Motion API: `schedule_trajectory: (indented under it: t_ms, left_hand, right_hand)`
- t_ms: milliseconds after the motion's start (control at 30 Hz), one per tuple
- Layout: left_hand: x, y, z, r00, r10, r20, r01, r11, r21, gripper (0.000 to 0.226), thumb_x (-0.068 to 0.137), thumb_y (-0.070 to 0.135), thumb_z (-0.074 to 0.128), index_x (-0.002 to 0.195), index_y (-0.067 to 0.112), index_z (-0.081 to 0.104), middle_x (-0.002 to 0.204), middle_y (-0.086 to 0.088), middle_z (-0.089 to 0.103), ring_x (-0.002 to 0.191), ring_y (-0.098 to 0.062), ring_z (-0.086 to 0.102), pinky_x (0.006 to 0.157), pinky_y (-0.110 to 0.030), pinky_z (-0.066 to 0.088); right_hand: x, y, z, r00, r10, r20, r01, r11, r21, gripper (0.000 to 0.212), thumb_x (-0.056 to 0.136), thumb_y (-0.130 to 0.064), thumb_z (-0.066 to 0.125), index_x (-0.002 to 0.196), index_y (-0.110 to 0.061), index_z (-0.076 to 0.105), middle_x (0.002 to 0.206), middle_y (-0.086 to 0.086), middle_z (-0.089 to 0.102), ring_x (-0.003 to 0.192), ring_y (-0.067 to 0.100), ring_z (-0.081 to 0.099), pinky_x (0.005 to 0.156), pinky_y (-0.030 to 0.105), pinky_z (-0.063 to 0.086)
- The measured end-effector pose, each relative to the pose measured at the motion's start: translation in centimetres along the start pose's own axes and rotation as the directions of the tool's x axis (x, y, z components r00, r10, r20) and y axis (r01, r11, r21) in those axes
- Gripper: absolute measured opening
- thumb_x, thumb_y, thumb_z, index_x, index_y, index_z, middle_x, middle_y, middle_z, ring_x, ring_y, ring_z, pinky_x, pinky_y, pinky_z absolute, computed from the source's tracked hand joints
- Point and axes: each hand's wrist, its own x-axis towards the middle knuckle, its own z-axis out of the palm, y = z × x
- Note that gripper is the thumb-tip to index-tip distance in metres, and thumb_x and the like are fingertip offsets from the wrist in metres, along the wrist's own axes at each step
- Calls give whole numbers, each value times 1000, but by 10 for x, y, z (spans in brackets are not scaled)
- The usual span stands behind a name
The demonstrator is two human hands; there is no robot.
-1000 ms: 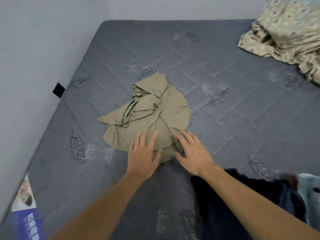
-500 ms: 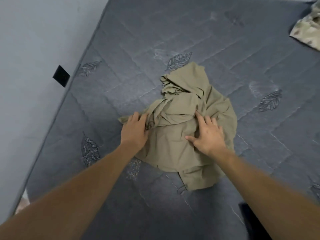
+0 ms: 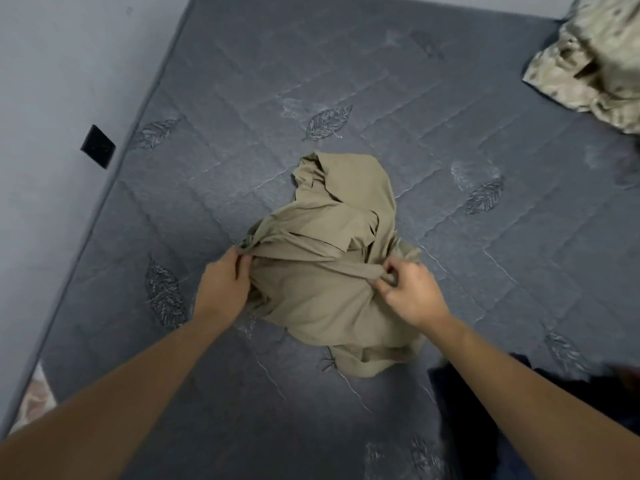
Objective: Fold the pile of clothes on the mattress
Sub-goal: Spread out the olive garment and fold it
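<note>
Two hands (image 3: 225, 284) (image 3: 412, 294) — grip on khaki garment's (image 3: 322, 289) edges — mid-mattress (image 3: 450, 140).

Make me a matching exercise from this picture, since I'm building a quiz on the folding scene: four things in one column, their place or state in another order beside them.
Things:
1. olive garment
2. patterned beige cloth
3. dark navy clothes
4. black patch

Places or states:
A. on the wall, left of the mattress
B. far right corner of the mattress
C. crumpled mid-mattress, pinched by the left hand and right hand
D. near right edge, under the right forearm

Pairs: 1-C, 2-B, 3-D, 4-A
</note>
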Motion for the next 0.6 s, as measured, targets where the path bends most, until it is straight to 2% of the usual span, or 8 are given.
schedule_trajectory:
  t_ms: [100,167,233,333,400,500,533,600]
  left_hand:
    - [7,8,-17,997,-42,-59,43,999,7,31,108,32,48,84,14,56,65,-3,59,59,-21,58,55,-36,43]
    - [7,10,-24,997,-30,-68,37,993,111,37,107,38,47,77,17,49,63,-5,56,60,-27,58,56,-40,45]
    - [4,12,-26,998,19,-52,-7,973,230,33,107,39,46,83,17,47,71,-4,58,70,-30,60,60,-43,47]
    - [-2,22,-21,982,187,33,-189,943,274,22,104,40,53,107,18,52,107,-2,56,99,-24,53,74,-44,50]
    - [-2,32,-11,961,231,151,-262,937,232,36,101,40,61,130,21,52,127,-3,51,116,-24,48,88,-46,52]
    - [4,38,6,944,104,315,-169,967,188,67,94,42,69,153,31,39,148,-2,44,137,-25,40,111,-48,43]
    - [8,36,10,939,39,342,-96,984,153,77,91,42,72,156,32,33,151,-3,43,140,-27,39,114,-49,41]
    - [14,31,15,936,-42,349,0,993,118,80,88,36,76,155,29,33,147,-5,50,136,-27,47,112,-49,44]
  right_hand:
    - [-3,6,-19,975,82,-207,-102,991,-87,12,93,-30,64,93,-19,59,90,14,70,92,44,64,70,43,46]
    - [-4,10,-25,958,134,-252,-171,977,-130,15,92,-27,62,99,-14,63,101,18,69,99,46,63,75,45,49]
    - [-3,15,-23,971,132,-197,-155,982,-105,18,88,-26,64,100,-13,64,111,15,59,109,43,56,84,43,47]
    - [-2,16,-20,992,80,-94,-73,995,73,30,87,-39,76,105,-20,60,119,2,48,117,28,42,103,46,42]
    - [-3,17,-22,991,20,-135,-4,994,112,41,87,-46,77,116,-26,56,127,0,50,122,25,41,107,49,41]
    - [3,20,-18,987,-128,-98,115,986,-122,67,89,-42,76,147,-32,43,156,-2,41,148,25,32,117,52,35]
    - [7,21,-15,988,-145,-47,136,976,-168,66,90,-38,75,148,-32,43,153,-2,47,146,27,37,114,53,39]
    - [12,21,-11,996,-85,35,90,979,-186,44,94,-31,70,134,-30,55,131,3,65,127,33,56,98,49,50]
